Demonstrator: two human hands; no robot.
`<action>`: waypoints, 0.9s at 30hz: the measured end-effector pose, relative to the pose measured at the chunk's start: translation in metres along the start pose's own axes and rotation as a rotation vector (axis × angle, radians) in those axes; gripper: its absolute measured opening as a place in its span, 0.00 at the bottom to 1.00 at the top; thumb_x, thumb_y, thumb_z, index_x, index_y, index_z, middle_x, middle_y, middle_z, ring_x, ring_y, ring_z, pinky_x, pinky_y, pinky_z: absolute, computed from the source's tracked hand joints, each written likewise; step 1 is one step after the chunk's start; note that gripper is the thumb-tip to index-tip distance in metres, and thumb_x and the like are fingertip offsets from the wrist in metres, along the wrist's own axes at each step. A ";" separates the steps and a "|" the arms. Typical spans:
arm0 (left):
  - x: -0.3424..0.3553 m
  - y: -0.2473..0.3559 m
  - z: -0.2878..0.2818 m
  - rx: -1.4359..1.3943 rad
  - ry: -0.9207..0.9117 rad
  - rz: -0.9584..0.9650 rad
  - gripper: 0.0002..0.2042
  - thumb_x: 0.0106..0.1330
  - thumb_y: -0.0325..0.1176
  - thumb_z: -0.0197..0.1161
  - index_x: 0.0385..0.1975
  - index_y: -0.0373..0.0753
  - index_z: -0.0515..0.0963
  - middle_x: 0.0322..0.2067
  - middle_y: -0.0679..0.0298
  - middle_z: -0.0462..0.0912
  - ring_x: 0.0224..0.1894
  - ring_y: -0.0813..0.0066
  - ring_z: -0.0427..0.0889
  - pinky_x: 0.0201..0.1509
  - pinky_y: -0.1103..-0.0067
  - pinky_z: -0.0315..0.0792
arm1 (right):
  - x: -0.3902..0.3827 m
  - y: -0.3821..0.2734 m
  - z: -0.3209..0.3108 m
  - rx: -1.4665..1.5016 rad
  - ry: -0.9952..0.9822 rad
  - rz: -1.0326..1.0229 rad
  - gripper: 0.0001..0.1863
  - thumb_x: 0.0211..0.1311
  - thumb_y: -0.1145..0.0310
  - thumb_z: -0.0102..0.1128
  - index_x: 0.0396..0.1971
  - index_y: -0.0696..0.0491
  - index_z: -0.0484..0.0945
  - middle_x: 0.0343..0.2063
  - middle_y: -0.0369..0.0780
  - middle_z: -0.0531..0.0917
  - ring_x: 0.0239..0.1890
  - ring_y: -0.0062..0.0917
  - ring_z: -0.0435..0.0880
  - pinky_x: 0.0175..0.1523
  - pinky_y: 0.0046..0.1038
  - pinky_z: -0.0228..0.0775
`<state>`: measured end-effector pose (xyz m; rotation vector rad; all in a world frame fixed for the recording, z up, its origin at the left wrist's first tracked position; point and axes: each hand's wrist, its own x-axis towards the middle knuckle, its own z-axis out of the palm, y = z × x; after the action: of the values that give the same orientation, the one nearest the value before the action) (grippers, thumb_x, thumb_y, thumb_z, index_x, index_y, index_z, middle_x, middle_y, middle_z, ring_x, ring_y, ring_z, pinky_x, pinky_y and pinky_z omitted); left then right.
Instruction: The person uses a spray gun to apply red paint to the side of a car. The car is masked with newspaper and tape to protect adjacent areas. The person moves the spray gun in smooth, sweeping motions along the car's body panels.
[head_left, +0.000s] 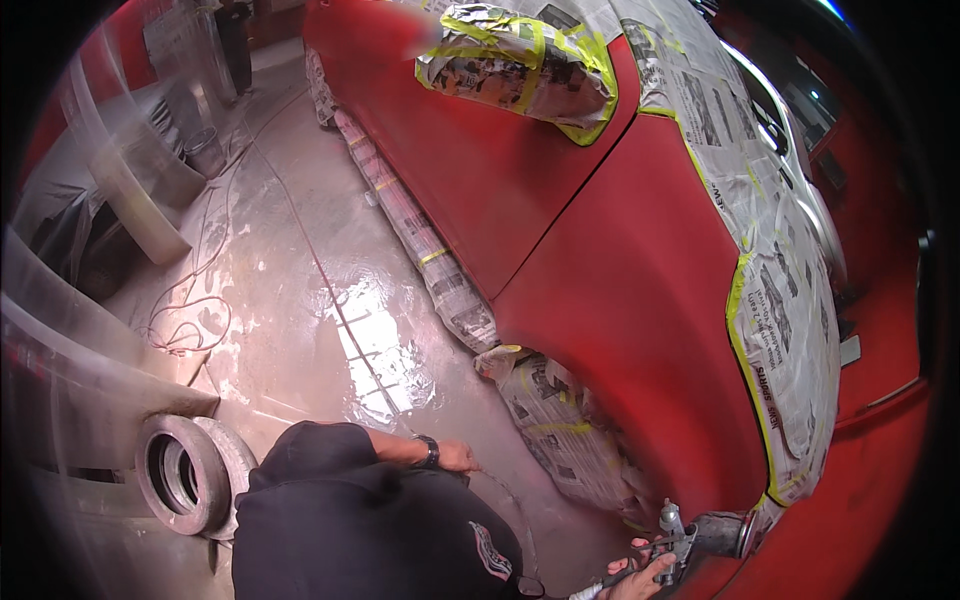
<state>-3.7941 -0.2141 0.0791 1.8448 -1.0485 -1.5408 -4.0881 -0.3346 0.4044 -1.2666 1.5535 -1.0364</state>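
My right hand is wrapped round a spray gun with a cup, held low beside the rear end of a red car body. Farther left, my left hand, with a dark watch at the wrist, is closed on a thin air hose. The hose hangs from that hand in a curve toward my body. Newspaper edged with yellow-green tape covers the car's windows, door handle or mirror area, wheel and lower sill. The red panels look matte.
Two tyres lean together at the left. A hose lies coiled on the wet, shiny floor, and another line crosses it. Clear plastic sheeting hangs at the left, near a bucket. Someone in dark clothes stands far back.
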 end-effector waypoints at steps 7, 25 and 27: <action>-0.029 0.047 0.079 0.039 -0.028 0.024 0.23 0.64 0.55 0.61 0.22 0.39 0.82 0.21 0.62 0.84 0.27 0.72 0.82 0.35 0.72 0.74 | 0.043 0.052 -0.113 0.159 0.206 -0.028 0.33 0.70 0.40 0.48 0.50 0.61 0.71 0.25 0.41 0.80 0.09 0.16 0.66 0.11 0.17 0.57; -0.041 0.020 0.068 -0.173 -0.060 -0.018 0.18 0.68 0.47 0.63 0.26 0.39 0.84 0.21 0.72 0.79 0.26 0.84 0.71 0.31 0.81 0.66 | 0.041 0.014 -0.081 0.133 0.291 -0.093 0.26 0.71 0.48 0.52 0.39 0.61 0.75 0.21 0.39 0.79 0.09 0.19 0.73 0.12 0.20 0.62; -0.041 0.006 0.051 -0.181 -0.026 -0.008 0.19 0.68 0.49 0.62 0.26 0.38 0.84 0.20 0.71 0.78 0.26 0.83 0.71 0.33 0.80 0.66 | 0.040 -0.001 -0.038 0.141 0.150 -0.128 0.25 0.71 0.48 0.53 0.40 0.60 0.75 0.22 0.39 0.80 0.10 0.17 0.73 0.13 0.20 0.63</action>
<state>-3.8474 -0.1792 0.0963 1.7118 -0.8820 -1.6127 -4.1289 -0.3706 0.4119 -1.2269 1.4963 -1.3259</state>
